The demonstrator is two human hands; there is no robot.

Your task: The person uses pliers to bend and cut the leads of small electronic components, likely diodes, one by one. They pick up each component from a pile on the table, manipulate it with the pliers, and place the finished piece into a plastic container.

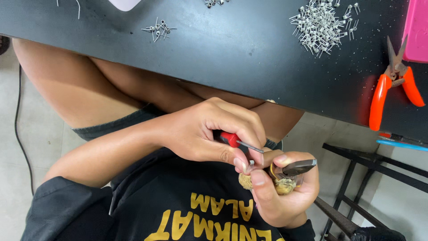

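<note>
Head view, looking down past a black table edge [232, 67] to a lap. Left hand [209, 131]: fingers curled tight around a small screwdriver [236, 142] with a red handle and thin metal shaft, thumb and forefinger pinching a tiny wire coil [251, 166] at the shaft's tip. Right hand [283, 192]: closed around a pair of pliers [296, 168] with yellowish grips, dark nose pointing right; thumb tip just beside the coil. Both hands meet below the table edge, in front of a black shirt with yellow print. On the table: one large heap of small wire coils [318, 24] at upper right; a smaller cluster [159, 29] at upper left; orange-handled snips [394, 82] at right, lying apart from the heap; a pink object [418, 31] at the far right edge, partly cut off. Beyond the table, pale floor tiles.
</note>
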